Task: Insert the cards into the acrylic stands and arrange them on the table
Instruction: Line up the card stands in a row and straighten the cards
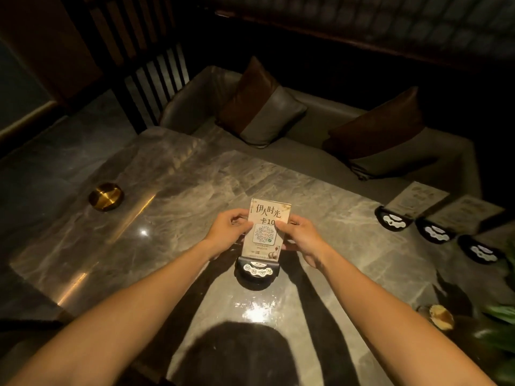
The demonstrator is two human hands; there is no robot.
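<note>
A cream card (267,227) with printed characters and a QR code stands upright in an acrylic stand whose black base (257,270) rests on the marble table (156,207) in front of me. My left hand (227,229) pinches the card's left edge and my right hand (299,238) grips its right edge. Along the table's right side, three more stands on black bases (393,220) (434,231) (478,250) sit in a row, and at least two of them hold cards (418,197) (465,211).
A round brass ashtray (106,195) sits at the table's left. Green plant leaves (498,321) and a small pale object (441,316) lie at the right front. A grey sofa (306,151) with two brown-and-grey cushions (260,107) (384,129) runs behind the table.
</note>
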